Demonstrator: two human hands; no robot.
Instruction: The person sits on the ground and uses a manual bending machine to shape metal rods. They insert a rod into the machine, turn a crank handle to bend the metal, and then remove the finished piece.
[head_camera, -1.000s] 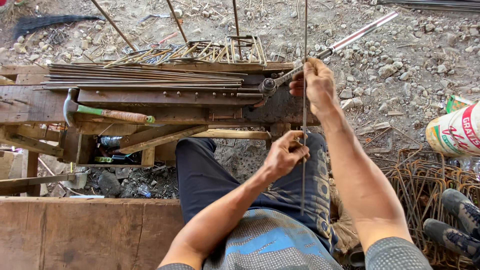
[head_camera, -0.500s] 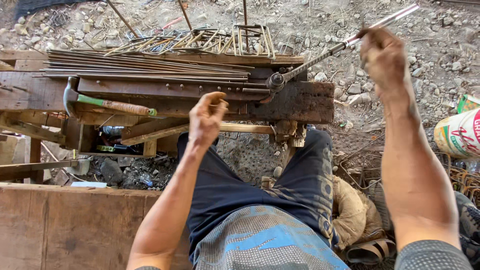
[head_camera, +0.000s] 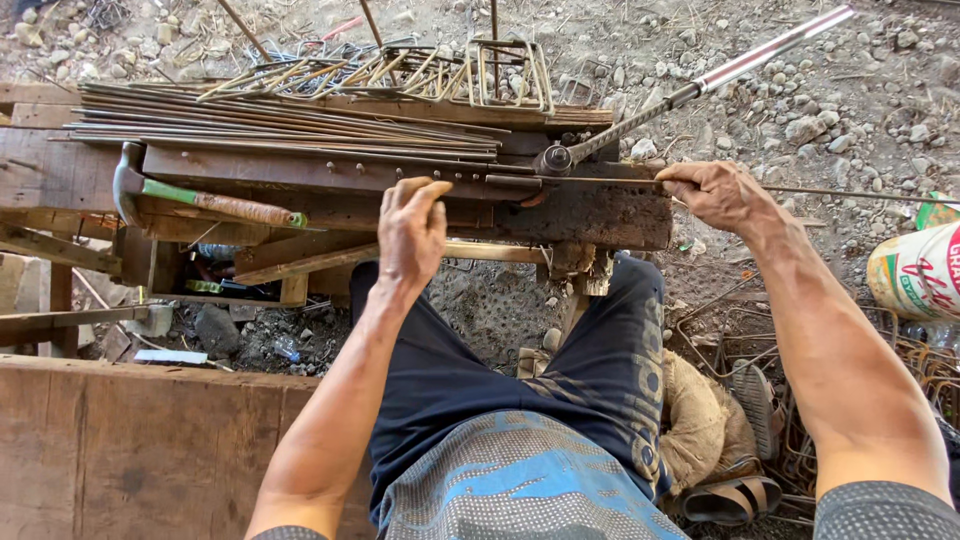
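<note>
Thin steel rod (head_camera: 830, 191): straight, dark, rust-toned, lying level across front edge of wooden bench (head_camera: 610, 215), free end running off to the right over gravel. Right hand (head_camera: 715, 192): fingers closed around rod just right of bench end, thumb on top. Left hand (head_camera: 410, 228): resting on bench front, fingers bent together, fingertips at the rod line; actual pinch on the rod not discernible. Bending lever (head_camera: 700, 85): pivot on bench top just above rod, shiny handle angled up to the right, untouched. Bundle of rods (head_camera: 280, 125): stacked lengthwise on bench top, well left of right hand. Hammer (head_camera: 210, 203): green and brown handle, lying on bench left of left hand. Bent square stirrups (head_camera: 500, 75): piled at far edge.
</note>
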